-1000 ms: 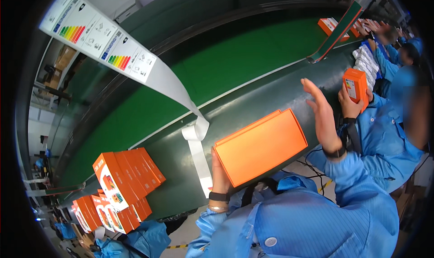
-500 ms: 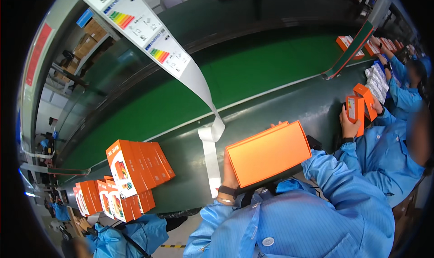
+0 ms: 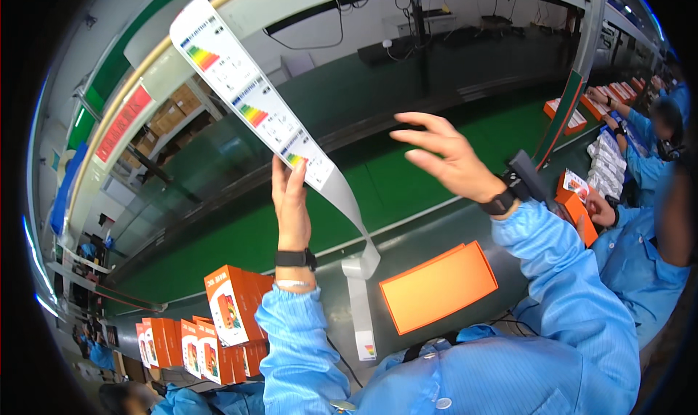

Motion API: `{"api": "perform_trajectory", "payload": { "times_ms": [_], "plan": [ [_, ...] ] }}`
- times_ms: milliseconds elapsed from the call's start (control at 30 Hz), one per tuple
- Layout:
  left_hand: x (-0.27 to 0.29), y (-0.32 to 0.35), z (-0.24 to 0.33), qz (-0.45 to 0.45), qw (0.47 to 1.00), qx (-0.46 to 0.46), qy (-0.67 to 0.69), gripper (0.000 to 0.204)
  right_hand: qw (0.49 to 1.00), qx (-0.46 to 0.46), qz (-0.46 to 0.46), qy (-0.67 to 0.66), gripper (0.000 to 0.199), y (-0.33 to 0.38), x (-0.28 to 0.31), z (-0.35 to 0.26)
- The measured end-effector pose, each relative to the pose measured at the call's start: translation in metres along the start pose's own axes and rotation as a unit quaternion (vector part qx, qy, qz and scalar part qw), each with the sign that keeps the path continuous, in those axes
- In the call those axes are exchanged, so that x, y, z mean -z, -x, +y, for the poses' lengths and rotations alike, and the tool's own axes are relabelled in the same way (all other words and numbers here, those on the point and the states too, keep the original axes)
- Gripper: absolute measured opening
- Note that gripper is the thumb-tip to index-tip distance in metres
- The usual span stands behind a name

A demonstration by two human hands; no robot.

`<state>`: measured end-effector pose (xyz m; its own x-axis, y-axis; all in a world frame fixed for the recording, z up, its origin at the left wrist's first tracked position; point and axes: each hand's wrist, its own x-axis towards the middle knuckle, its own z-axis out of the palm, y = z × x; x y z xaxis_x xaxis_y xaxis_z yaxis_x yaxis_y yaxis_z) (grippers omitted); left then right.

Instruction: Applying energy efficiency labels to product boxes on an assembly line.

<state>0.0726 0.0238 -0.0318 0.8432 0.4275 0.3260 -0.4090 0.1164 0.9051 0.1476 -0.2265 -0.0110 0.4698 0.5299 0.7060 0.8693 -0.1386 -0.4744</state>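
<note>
A long strip of white labels (image 3: 251, 102) with coloured energy bars hangs from a rod and trails down to the bench. My left hand (image 3: 292, 211) pinches its left edge at the lowest label on the hanging part, the thumb in front. My right hand (image 3: 454, 160) is raised over the green belt, fingers spread, holding nothing. Below it, a flat orange box (image 3: 438, 288) lies on the bench close to my body, its plain face up. The strip's loose tail (image 3: 361, 313) rests to the left of the box, ending in one label.
Stacks of orange printed boxes (image 3: 236, 306) stand at the left. The green belt (image 3: 378, 175) runs beyond the bench. A co-worker at the right handles an orange box (image 3: 578, 208), with white packets (image 3: 607, 164) nearby. A metal post (image 3: 582, 66) rises at the right.
Both hands have left the orange box, which now lies on the bench. My left hand has risen and taken hold of the label strip; my right hand has lifted with fingers apart. The view tilts upward.
</note>
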Motion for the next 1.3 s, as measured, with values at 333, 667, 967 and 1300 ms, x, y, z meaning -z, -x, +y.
{"api": "perform_trajectory", "payload": {
  "times_ms": [333,667,967,1300],
  "plan": [
    [-0.004,0.023,0.054,-0.102,0.992,0.072,-0.009,0.028,0.988,0.149,-0.034,0.017,0.046,-0.059,-0.061,-0.043],
    [-0.002,0.037,0.101,-0.105,0.982,0.150,0.055,0.030,0.979,0.194,0.014,-0.062,0.036,-0.068,-0.066,-0.067],
    [0.027,0.034,0.091,-0.216,0.966,0.127,0.064,0.039,0.972,0.178,-0.101,-0.116,0.032,-0.073,-0.071,-0.079],
    [0.035,0.049,0.082,-0.197,0.974,0.103,-0.049,0.050,0.943,0.049,-0.110,-0.311,0.034,-0.068,-0.076,-0.088]
  ]
}}
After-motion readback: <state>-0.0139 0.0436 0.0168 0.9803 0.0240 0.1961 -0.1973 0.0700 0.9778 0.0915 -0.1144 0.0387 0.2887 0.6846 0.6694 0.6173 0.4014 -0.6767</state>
